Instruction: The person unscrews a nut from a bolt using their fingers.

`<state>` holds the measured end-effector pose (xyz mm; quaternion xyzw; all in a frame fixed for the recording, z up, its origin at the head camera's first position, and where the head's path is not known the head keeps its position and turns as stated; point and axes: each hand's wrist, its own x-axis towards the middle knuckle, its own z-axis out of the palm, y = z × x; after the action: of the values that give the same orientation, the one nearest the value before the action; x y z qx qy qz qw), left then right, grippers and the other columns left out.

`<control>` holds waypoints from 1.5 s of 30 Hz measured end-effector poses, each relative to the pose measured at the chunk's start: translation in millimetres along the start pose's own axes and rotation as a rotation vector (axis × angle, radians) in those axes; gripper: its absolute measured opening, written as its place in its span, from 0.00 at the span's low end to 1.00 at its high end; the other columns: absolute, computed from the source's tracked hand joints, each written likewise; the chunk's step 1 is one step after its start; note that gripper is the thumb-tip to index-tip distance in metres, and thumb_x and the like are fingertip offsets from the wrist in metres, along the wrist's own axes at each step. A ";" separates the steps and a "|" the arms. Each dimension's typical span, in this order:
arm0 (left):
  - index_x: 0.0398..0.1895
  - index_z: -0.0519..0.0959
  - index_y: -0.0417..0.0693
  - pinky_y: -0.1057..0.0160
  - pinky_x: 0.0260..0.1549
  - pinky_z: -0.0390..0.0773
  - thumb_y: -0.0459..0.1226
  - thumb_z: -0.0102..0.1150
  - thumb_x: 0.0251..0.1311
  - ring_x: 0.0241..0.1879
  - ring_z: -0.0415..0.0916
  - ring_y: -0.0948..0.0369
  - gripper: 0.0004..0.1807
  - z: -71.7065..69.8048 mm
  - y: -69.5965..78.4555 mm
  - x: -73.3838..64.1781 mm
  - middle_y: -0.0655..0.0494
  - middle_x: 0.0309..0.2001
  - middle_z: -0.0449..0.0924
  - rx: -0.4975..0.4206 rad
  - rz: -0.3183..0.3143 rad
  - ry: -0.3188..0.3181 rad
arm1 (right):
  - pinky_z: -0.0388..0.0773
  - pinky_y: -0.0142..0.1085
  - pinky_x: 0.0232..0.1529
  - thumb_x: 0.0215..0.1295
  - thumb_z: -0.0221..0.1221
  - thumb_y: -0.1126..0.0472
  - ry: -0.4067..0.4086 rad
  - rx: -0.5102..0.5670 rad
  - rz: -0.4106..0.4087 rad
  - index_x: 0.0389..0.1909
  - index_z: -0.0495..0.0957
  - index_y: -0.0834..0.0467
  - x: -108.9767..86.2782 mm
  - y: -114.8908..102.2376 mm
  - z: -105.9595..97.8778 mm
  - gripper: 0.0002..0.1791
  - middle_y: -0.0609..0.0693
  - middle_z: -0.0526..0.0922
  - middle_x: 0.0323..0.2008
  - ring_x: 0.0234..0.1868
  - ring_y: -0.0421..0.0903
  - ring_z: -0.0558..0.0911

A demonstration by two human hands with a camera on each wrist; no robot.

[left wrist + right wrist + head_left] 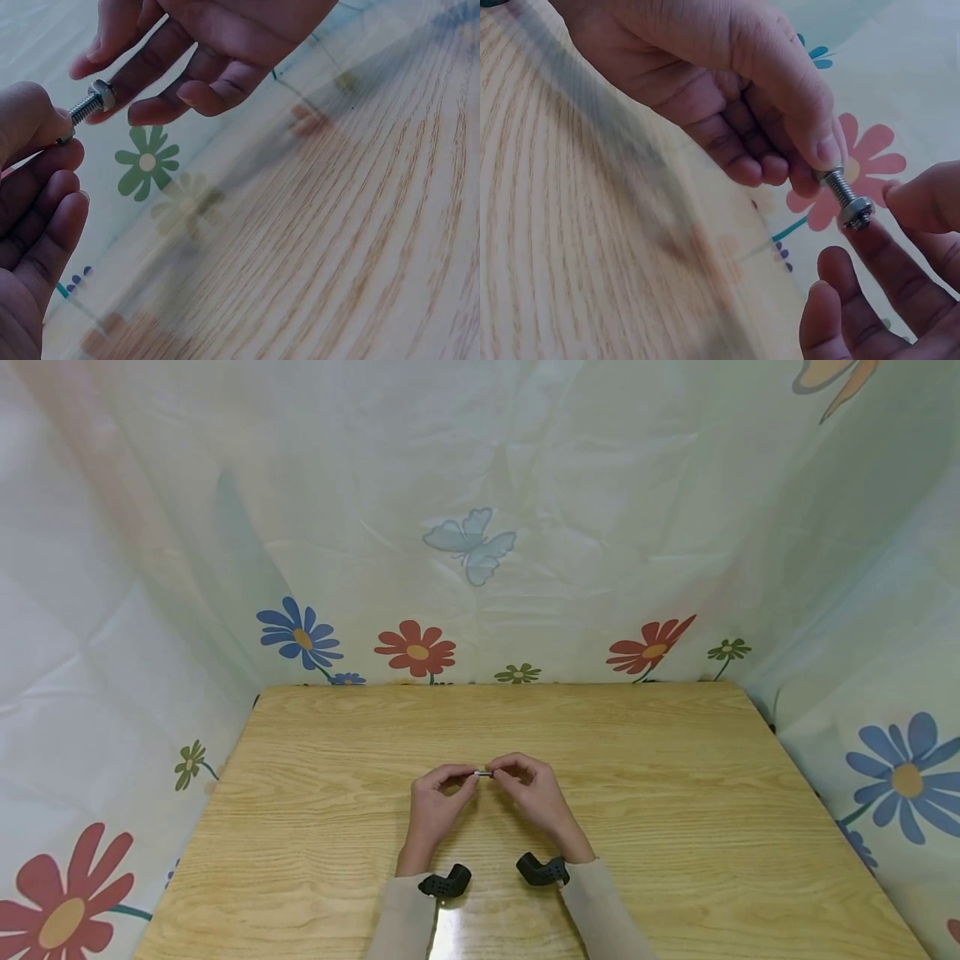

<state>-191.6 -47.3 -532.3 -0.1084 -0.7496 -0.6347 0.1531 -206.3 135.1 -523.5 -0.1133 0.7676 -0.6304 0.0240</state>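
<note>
My left hand (438, 802) pinches the head end of a small silver bolt (839, 186) between thumb and index finger, the other fingers curving loosely. A hex nut (856, 213) sits on the thread close to the bolt's far end, and a short threaded tip pokes out past it. Around that end is my right hand (538, 795). Its index finger (889, 259) lies right at the nut, while its thumb (922, 199) stands apart from it and the fingers are loosely spread. Both hands are above the wooden table (337, 735).
Each wrist carries a black camera mount, the left one (446, 882) and the right one (542, 869) facing each other over the table. Behind and at both sides hangs a pale curtain (570, 485) printed with flowers and butterflies, meeting the table's back edge.
</note>
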 end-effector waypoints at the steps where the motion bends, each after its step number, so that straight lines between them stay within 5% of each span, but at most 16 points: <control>1: 0.37 0.88 0.34 0.58 0.41 0.87 0.23 0.68 0.59 0.35 0.84 0.60 0.05 0.3 -1.6 0.2 0.43 0.37 0.89 0.002 -0.003 -0.001 | 0.81 0.33 0.49 0.74 0.61 0.62 0.002 0.008 -0.009 0.48 0.86 0.61 0.0 -0.1 -0.3 0.09 0.60 0.86 0.49 0.49 0.52 0.85; 5: 0.38 0.88 0.34 0.52 0.42 0.87 0.23 0.68 0.59 0.36 0.84 0.59 0.05 2.2 -14.4 1.1 0.42 0.37 0.89 0.016 -0.012 -0.002 | 0.83 0.37 0.49 0.75 0.61 0.61 0.014 0.029 -0.042 0.48 0.85 0.62 0.1 0.3 -1.7 0.10 0.61 0.87 0.49 0.48 0.46 0.85; 9: 0.39 0.89 0.39 0.56 0.42 0.87 0.25 0.70 0.60 0.37 0.85 0.59 0.06 2.3 -27.5 1.3 0.45 0.39 0.90 -0.002 -0.013 -0.008 | 0.85 0.45 0.46 0.75 0.61 0.61 0.029 0.038 -0.038 0.49 0.85 0.61 0.5 1.3 -2.3 0.10 0.61 0.87 0.49 0.47 0.43 0.85; 16: 0.40 0.90 0.48 0.66 0.41 0.85 0.33 0.71 0.63 0.37 0.86 0.59 0.05 -1.6 -31.2 1.4 0.52 0.39 0.90 -0.049 0.025 -0.032 | 0.79 0.31 0.38 0.75 0.61 0.59 0.066 -0.024 0.112 0.47 0.87 0.64 2.6 4.7 0.5 0.12 0.60 0.89 0.45 0.42 0.49 0.84; 24: 0.42 0.90 0.48 0.65 0.42 0.85 0.35 0.70 0.64 0.38 0.86 0.58 0.05 -2.6 -31.4 0.5 0.53 0.40 0.90 -0.052 0.018 -0.043 | 0.81 0.33 0.31 0.77 0.58 0.55 -0.010 0.007 0.188 0.46 0.87 0.63 2.5 8.3 0.6 0.16 0.60 0.90 0.41 0.38 0.51 0.85; 34: 0.40 0.90 0.48 0.63 0.42 0.85 0.31 0.70 0.63 0.38 0.86 0.59 0.06 -1.7 -32.6 0.6 0.53 0.39 0.90 -0.056 0.008 -0.036 | 0.79 0.31 0.41 0.75 0.60 0.60 0.000 -0.026 0.106 0.51 0.85 0.63 1.5 6.1 -0.4 0.12 0.58 0.89 0.46 0.48 0.56 0.86; 45: 0.38 0.89 0.39 0.67 0.41 0.84 0.24 0.70 0.59 0.36 0.85 0.58 0.07 2.2 -27.2 0.7 0.47 0.37 0.90 -0.001 -0.043 0.004 | 0.84 0.40 0.45 0.76 0.59 0.61 0.011 0.027 -0.043 0.49 0.85 0.62 0.1 3.1 -3.2 0.10 0.62 0.87 0.48 0.47 0.46 0.85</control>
<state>-202.1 -49.8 -557.4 -0.0913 -0.7510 -0.6386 0.1410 -207.5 138.7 -525.8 -0.1259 0.7565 -0.6417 0.0076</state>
